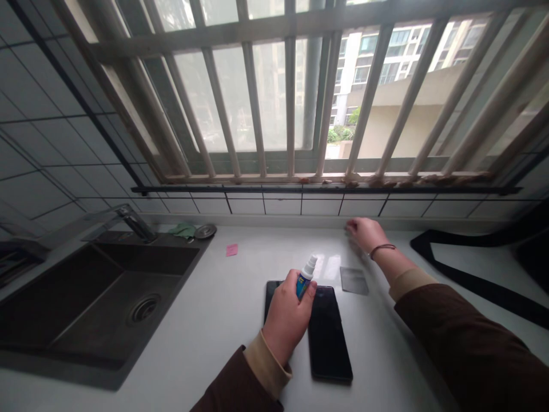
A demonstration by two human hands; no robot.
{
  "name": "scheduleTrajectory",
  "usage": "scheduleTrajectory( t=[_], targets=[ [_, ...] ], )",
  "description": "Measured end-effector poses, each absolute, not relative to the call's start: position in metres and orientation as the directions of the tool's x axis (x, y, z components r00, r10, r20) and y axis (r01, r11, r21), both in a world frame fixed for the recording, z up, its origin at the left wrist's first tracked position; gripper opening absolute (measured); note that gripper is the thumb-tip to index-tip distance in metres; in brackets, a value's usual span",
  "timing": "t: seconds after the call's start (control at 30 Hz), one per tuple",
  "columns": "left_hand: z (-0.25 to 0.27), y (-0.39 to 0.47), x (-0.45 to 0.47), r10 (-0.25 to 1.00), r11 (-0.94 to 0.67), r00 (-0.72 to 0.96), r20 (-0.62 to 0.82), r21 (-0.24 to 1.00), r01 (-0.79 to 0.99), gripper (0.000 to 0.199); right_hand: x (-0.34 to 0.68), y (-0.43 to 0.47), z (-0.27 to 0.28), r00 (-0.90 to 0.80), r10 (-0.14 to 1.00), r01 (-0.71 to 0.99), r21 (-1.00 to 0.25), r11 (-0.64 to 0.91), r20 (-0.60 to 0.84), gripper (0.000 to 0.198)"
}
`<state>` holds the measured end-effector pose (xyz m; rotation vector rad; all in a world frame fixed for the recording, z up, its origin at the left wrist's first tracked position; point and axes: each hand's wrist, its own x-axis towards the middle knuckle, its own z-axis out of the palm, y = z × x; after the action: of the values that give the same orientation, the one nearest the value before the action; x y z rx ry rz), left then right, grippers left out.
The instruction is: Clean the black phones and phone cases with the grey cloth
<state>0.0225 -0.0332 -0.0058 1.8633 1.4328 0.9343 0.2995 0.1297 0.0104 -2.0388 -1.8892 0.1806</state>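
Note:
My left hand (288, 315) is wrapped round a small blue spray bottle (305, 278) with a white nozzle, tilted to the upper right. Below it a black tablet (329, 337) lies flat on the white counter, partly hidden by that hand. At the back of the counter, close to the tiled wall, my right hand (368, 233) has its fingers curled together and slightly blurred. What it may hold between its fingertips is too small to make out. A grey square cloth (354, 280) lies between the right hand and the tablet.
On the left is a dark sink (141, 286) with a metal faucet (136, 223). A green cloth (183, 230), a round metal drain cover (206, 231) and a pink paper square (231, 249) lie beside it. A black strap (463, 269) lies right. A barred window stands behind.

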Motion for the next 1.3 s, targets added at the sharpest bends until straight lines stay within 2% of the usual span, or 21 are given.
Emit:
scheduleTrajectory(
  t=[0.13,0.17,0.2,0.27,0.4,0.5,0.73,0.83,0.97,1.07,1.13,1.3],
  targets=[
    [-0.009,-0.032,0.022,0.972,-0.235,0.163,0.171,0.774,0.588,0.023,0.256,0.081,0.037,-0.082,0.979,0.793,-0.583,0.179,0.189,0.036],
    [-0.01,-0.031,0.022,0.972,-0.234,0.161,0.171,0.764,0.601,0.024,0.244,0.066,0.043,-0.128,0.964,0.614,-0.745,0.263,0.235,0.037],
    [-0.011,-0.031,0.022,0.971,-0.236,0.162,0.173,0.754,0.613,0.025,0.233,0.052,0.048,-0.154,0.95,0.438,-0.844,0.311,0.27,0.038],
    [-0.013,-0.03,0.023,0.969,-0.248,0.167,0.183,0.733,0.633,0.028,0.216,0.028,0.054,-0.174,0.938,0.264,-0.903,0.339,0.301,0.035],
    [-0.013,-0.031,0.023,0.963,-0.268,0.175,0.203,0.723,0.637,0.027,0.2,0.004,0.056,-0.159,0.901,0.302,-0.849,0.434,0.405,0.023],
    [-0.012,-0.032,0.023,0.957,-0.289,0.179,0.227,0.733,0.616,0.025,0.196,0.001,0.05,-0.112,0.894,0.322,-0.835,0.446,0.434,0.022],
    [-0.018,-0.036,0.027,0.954,-0.297,0.219,0.205,0.756,0.584,0.028,0.18,-0.013,0.022,-0.026,0.96,0.131,-0.951,0.279,0.278,0.042],
    [-0.02,-0.038,0.03,0.952,-0.301,0.227,0.205,0.757,0.579,0.027,0.176,-0.023,0.016,0.027,0.957,0.172,-0.945,0.279,0.288,0.043],
    [-0.018,-0.036,0.028,0.943,-0.331,0.176,0.284,0.736,0.59,0.029,0.177,-0.021,0.023,-0.034,0.946,0.212,-0.922,0.323,0.323,0.041],
    [-0.018,-0.028,0.021,0.937,-0.315,0.1,0.336,0.682,0.66,0.039,0.184,-0.001,0.028,-0.051,0.925,0.341,-0.864,0.37,0.375,0.036],
    [-0.021,-0.022,0.017,0.93,-0.301,0.073,0.361,0.633,0.713,0.05,0.192,0.019,0.024,-0.072,0.913,0.422,-0.817,0.392,0.401,0.042],
    [-0.028,-0.015,0.013,0.908,-0.338,0.124,0.399,0.527,0.779,0.035,0.208,0.053,0.0,-0.14,0.906,0.511,-0.755,0.412,0.399,0.031]
  ],
)
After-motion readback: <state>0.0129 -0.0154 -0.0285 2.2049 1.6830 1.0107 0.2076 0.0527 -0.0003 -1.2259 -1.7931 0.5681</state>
